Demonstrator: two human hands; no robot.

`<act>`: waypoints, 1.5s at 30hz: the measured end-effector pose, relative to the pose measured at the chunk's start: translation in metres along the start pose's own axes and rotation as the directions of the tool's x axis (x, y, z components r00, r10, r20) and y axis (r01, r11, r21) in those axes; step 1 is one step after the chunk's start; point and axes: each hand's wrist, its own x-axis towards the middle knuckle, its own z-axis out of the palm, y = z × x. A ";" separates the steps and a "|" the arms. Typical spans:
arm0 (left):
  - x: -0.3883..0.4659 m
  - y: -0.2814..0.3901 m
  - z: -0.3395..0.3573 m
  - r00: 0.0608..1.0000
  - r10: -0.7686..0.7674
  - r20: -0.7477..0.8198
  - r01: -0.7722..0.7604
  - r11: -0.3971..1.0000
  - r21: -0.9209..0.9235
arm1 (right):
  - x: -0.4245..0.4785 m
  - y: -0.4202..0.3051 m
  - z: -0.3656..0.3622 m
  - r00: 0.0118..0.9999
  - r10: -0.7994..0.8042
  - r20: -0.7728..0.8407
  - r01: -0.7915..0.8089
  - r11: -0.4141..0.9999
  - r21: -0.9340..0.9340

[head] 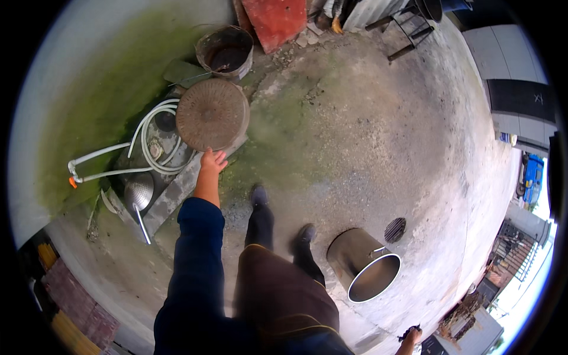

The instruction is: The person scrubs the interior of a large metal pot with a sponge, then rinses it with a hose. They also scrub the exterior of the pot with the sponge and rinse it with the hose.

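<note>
My left hand [213,162] reaches forward to the near rim of a round brown slotted cover [211,115]; its fingers are spread at the rim, and whether they grip it I cannot tell. Low at the right edge of the picture, my right hand [413,335] is closed around a small dark object [407,332] that I cannot name. A large metal pot [355,253] lies on its side on the concrete, right of my feet. Left of the cover are a coiled pale hose [148,153] and a perforated metal ladle [139,193] with a long handle.
A worn bucket [225,51] stands beyond the cover, near a red board [279,22]. A floor drain grate [395,230] is beside the pot. At the left, a pipe with an orange-handled tap [73,182] juts from the mossy wall. A metal stand [406,35] is at the far right.
</note>
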 end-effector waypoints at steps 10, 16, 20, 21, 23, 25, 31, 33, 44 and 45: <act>-0.148 -0.019 0.034 0.983 0.073 0.166 -0.143 0.874 0.465 | -0.080 0.028 0.068 0.982 0.051 0.183 -0.108 0.942 0.317; -0.248 -0.117 0.076 0.957 0.065 0.284 -0.228 0.772 0.593 | -0.063 0.151 0.092 0.909 0.200 0.365 -0.386 0.734 0.560; -0.311 -0.209 0.089 0.888 0.047 0.458 -0.381 0.633 0.674 | -0.078 0.175 0.122 0.737 0.211 0.642 -0.675 0.284 0.681; -0.323 -0.233 0.092 0.871 0.013 0.491 -0.404 0.589 0.700 | -0.079 0.178 0.129 0.723 0.159 0.673 -0.689 0.239 0.684; -0.341 -0.299 0.090 0.858 -0.089 0.506 -0.392 0.523 0.757 | -0.080 0.190 0.145 0.687 0.190 0.701 -0.727 0.164 0.667; -0.361 -0.375 0.090 0.829 -0.207 0.520 -0.418 0.389 0.821 | -0.072 0.207 0.159 0.665 0.209 0.717 -0.745 0.248 0.619; -0.383 -0.600 0.111 0.810 -0.373 0.453 -0.468 0.054 0.882 | -0.039 0.241 0.213 0.703 0.248 0.667 -0.694 0.448 0.564; -0.369 -0.670 0.123 0.794 -0.423 0.437 -0.488 -0.013 0.873 | -0.016 0.248 0.228 0.735 0.272 0.621 -0.651 0.540 0.534; -0.264 -0.960 0.123 0.322 -0.617 0.718 -0.885 -0.465 -0.002 | 0.048 0.343 0.385 0.786 0.307 0.537 -0.386 0.922 0.038; -0.249 -0.975 0.117 0.294 -0.608 0.737 -0.879 -0.475 -0.042 | 0.047 0.357 0.416 0.778 0.294 0.556 -0.342 0.940 -0.020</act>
